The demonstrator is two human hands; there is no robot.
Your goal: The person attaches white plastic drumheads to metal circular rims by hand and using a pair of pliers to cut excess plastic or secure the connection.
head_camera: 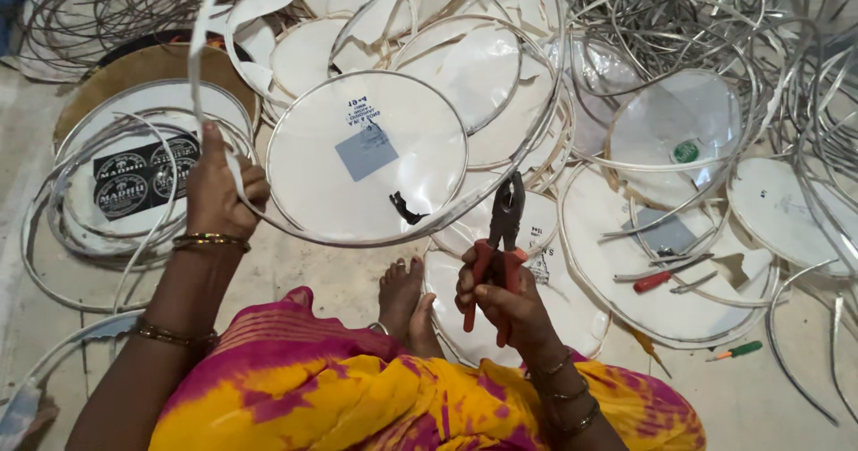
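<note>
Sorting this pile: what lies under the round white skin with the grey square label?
Under the white skin more white skins overlap, one below near the pliers. The floor beneath is covered.

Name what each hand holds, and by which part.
Left hand grips the round hoop-framed white skin by its rim; right hand holds pliers by the red handles.

Bare floor (760, 397) is lying open at the lower right, broken only by a green-handled screwdriver (736, 351), and a narrower strip is showing at the far left. Ahead, white round skins (465, 67) are overlapping and blocking the way. Tangled metal rings (679, 22) are crowding the top right, and the foot (399, 295) is filling the gap between both forearms.
</note>
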